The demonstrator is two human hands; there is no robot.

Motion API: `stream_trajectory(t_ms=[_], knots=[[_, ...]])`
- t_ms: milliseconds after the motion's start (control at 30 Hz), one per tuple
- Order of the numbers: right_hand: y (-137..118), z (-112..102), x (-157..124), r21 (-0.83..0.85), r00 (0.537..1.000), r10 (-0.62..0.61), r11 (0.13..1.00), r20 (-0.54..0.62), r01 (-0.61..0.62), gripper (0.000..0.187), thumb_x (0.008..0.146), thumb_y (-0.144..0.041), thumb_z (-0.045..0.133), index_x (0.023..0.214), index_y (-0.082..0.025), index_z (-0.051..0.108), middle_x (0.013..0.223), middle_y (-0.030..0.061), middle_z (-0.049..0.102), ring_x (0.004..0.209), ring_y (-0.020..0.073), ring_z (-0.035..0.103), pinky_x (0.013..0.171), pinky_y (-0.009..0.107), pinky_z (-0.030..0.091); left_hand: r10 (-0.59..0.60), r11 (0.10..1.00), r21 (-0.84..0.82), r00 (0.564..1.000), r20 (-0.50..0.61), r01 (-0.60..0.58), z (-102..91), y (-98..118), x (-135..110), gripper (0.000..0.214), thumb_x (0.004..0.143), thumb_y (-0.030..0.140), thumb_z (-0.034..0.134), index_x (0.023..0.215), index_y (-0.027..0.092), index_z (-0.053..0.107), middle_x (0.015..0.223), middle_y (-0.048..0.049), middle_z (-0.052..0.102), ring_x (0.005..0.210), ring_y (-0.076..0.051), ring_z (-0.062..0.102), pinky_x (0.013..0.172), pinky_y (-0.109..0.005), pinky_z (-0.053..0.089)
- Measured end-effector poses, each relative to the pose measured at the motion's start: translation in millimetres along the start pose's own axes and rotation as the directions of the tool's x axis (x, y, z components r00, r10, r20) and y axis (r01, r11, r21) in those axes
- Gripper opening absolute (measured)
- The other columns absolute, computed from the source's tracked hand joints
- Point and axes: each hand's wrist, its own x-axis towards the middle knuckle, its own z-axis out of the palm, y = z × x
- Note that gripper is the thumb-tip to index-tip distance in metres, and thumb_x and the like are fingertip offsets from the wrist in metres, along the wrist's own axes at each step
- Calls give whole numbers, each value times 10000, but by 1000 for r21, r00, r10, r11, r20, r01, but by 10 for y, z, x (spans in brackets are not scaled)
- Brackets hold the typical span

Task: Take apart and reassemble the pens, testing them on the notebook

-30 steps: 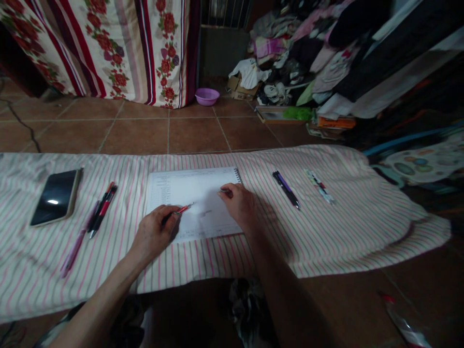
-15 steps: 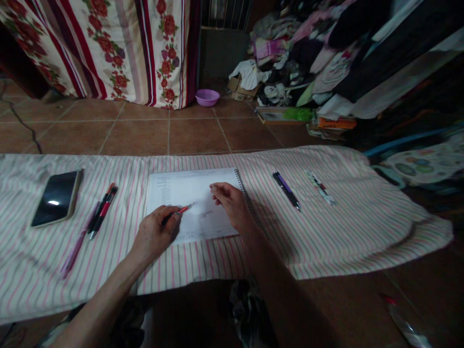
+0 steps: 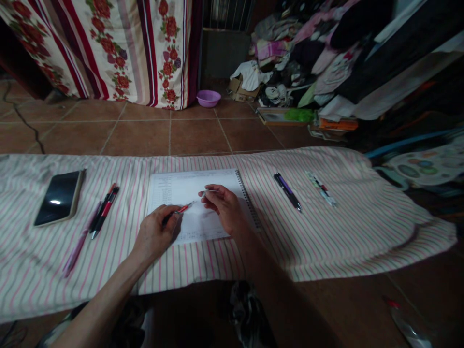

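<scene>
A spiral-bound notebook (image 3: pixel 188 186) lies open on a pink-striped cloth (image 3: pixel 344 227) spread over the tiled floor. My left hand (image 3: pixel 154 237) rests on the page's lower left, closed round a red pen (image 3: pixel 180 210) whose tip points right. My right hand (image 3: pixel 224 208) sits over the middle of the page, its fingers pinched on a small thin pale object (image 3: pixel 210 191) that I cannot name, close to the red pen's tip.
On the cloth lie a dark phone (image 3: pixel 58 197), red and black pens (image 3: pixel 104 210) and a pink pen (image 3: pixel 78 246) at left, a purple pen (image 3: pixel 287 191) and a white pen (image 3: pixel 321 187) at right. Behind are a floral curtain (image 3: pixel 108 48), a purple bowl (image 3: pixel 208 97) and piled clothes (image 3: pixel 308 53).
My right hand has slid left across the page from near the spiral binding toward the red pen's tip. The left hand has stayed put.
</scene>
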Motion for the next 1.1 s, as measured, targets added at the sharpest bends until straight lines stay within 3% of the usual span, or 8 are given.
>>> stream_trajectory(t_ms=[433,1100], knots=[[11,44,-22,-142,1000,19,990,22,-15,220,668,-298,662,844,-174,615,850,44,712,667,109,641,544,200,435,1,1000,-8,1000,4,-1,-1,12,0,267,831,301,444,989,189,626,912,-54,673,848,-190,624,771,-322,477],[49,42,-8,-193,997,-1,981,74,15,197,668,-311,656,808,-178,620,785,34,706,629,114,633,513,204,432,4,1000,-5,1000,23,-4,1,21,2,272,842,323,429,986,198,622,921,-56,670,857,-193,618,784,-336,471]])
